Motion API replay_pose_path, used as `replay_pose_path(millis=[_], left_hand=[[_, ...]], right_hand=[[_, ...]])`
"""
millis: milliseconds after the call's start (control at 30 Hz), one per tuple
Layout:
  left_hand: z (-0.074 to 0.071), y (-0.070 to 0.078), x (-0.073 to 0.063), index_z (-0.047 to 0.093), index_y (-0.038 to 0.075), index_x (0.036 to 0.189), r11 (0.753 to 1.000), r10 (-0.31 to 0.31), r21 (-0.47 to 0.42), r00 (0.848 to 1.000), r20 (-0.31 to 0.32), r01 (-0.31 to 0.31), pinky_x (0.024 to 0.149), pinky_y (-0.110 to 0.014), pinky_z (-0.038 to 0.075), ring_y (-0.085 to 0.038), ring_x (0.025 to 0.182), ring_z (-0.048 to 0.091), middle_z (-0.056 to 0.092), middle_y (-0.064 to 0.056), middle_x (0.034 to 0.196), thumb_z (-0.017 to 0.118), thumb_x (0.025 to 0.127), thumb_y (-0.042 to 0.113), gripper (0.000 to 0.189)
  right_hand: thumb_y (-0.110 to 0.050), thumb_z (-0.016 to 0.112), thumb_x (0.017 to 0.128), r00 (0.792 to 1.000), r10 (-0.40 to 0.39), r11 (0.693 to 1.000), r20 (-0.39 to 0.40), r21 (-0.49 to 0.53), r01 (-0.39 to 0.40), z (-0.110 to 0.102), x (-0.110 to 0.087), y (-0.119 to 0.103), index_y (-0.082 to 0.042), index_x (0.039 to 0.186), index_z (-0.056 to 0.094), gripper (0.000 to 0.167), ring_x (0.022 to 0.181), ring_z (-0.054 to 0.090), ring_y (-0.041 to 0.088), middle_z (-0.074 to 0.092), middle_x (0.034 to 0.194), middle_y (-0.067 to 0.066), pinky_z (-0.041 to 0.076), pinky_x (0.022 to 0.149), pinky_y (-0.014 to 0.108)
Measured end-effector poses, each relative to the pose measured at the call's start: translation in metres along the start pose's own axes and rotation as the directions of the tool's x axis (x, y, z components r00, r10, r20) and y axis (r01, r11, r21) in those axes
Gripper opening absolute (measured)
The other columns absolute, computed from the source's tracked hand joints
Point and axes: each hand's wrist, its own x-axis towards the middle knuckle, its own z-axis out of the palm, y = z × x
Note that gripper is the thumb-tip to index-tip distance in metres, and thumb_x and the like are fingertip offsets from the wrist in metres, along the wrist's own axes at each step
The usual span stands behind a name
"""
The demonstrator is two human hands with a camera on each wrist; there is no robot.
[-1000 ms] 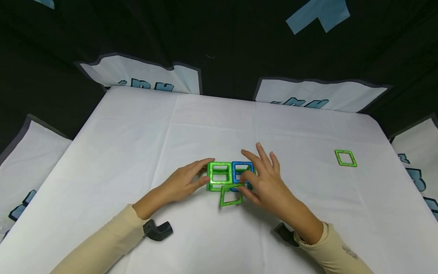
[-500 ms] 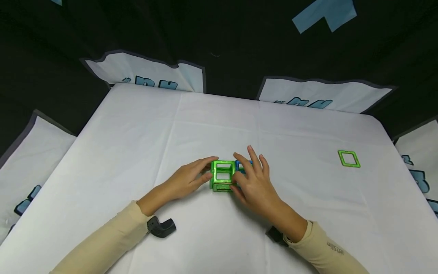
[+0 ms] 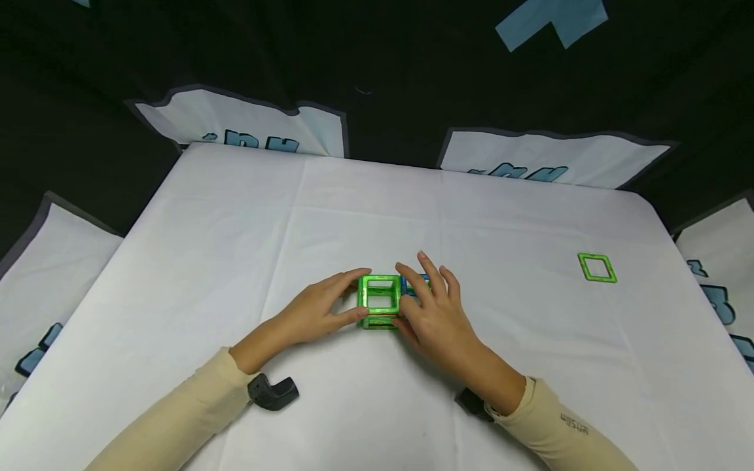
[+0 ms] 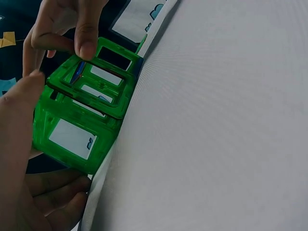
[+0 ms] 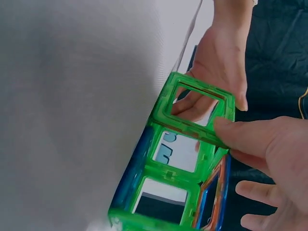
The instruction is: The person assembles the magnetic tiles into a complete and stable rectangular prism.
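A low box built of square magnetic tiles point(image 3: 362, 294) stands in front of me, green on the left half with blue on the right. My left hand point(image 3: 315, 309) holds its left end, thumb at the near corner and fingertips at the far one. With thumb and index finger, my right hand point(image 3: 438, 320) pinches a green square magnetic tile point(image 5: 163, 100) against the near side of the left half. The other right fingers spread over the blue-edged tile point(image 5: 223, 192), hiding most of the right half in the head view.
A single green square tile point(image 3: 597, 280) lies flat on the white tablecloth point(image 3: 518, 248), far to the right. Dark cloth point(image 3: 389, 78) hangs beyond the table's far edge. Each wrist wears a black camera mount point(image 3: 273, 392).
My right hand has moved left, bringing the tilted green tile from in front of the box up against its near side. My left thumb has shifted inward onto the near corner.
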Motion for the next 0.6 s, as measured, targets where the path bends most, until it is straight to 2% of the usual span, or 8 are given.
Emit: replay_pose_path(millis=[167,333,500,533,600], left_hand=[[0.001,0.000,0.000,0.032,0.023,0.140,1.000,0.005,-0.005,1.000,-0.004,-0.005,0.092,-0.040,0.044,-0.015,0.112,0.052,0.053,0.000,0.125,0.066,0.077,0.052,0.078],[0.003,-0.001,0.001,0.033,0.020,0.140,0.999,0.037,0.005,0.999,-0.017,-0.037,0.092,-0.038,0.045,-0.013,0.111,0.052,0.054,0.001,0.123,0.071,0.073,0.048,0.082],[0.004,-0.003,0.001,0.032,0.020,0.140,0.999,0.033,0.014,0.999,-0.019,-0.033,0.091,-0.039,0.045,-0.013,0.110,0.053,0.054,0.001,0.123,0.071,0.073,0.048,0.082],[0.004,-0.003,0.001,0.032,0.019,0.140,0.999,0.032,0.016,0.999,-0.019,-0.032,0.091,-0.038,0.045,-0.013,0.110,0.053,0.054,0.001,0.123,0.070,0.073,0.048,0.082],[0.005,-0.003,0.001,0.032,0.019,0.140,0.999,0.033,0.018,0.999,-0.021,-0.032,0.091,-0.038,0.045,-0.013,0.110,0.053,0.054,0.001,0.123,0.070,0.073,0.048,0.082]], right_hand=[[-0.037,0.074,0.073,0.995,0.091,0.993,0.041,0.078,-0.094,-0.011,0.000,0.016,-0.014,0.082,0.057,0.030,0.133,0.023,0.042,0.043,0.135,0.015,0.028,0.097,0.059],[-0.031,0.074,0.075,0.972,0.233,0.968,0.032,0.091,-0.235,-0.027,0.001,0.052,-0.009,0.094,0.063,0.031,0.133,0.023,0.042,0.043,0.135,0.019,0.027,0.098,0.059],[-0.016,0.074,0.076,0.939,0.344,0.936,-0.030,0.096,-0.340,-0.037,-0.006,0.101,0.000,0.101,0.060,0.033,0.123,0.039,0.044,0.050,0.125,0.024,0.033,0.095,0.059],[-0.014,0.074,0.076,0.928,0.370,0.925,-0.036,0.100,-0.366,-0.039,-0.009,0.111,0.001,0.103,0.059,0.034,0.120,0.041,0.044,0.050,0.123,0.025,0.034,0.094,0.060],[-0.012,0.071,0.078,0.892,0.451,0.887,-0.011,0.113,-0.447,-0.046,-0.017,0.133,0.004,0.108,0.056,0.037,0.118,0.041,0.046,0.048,0.123,0.028,0.032,0.094,0.061]])
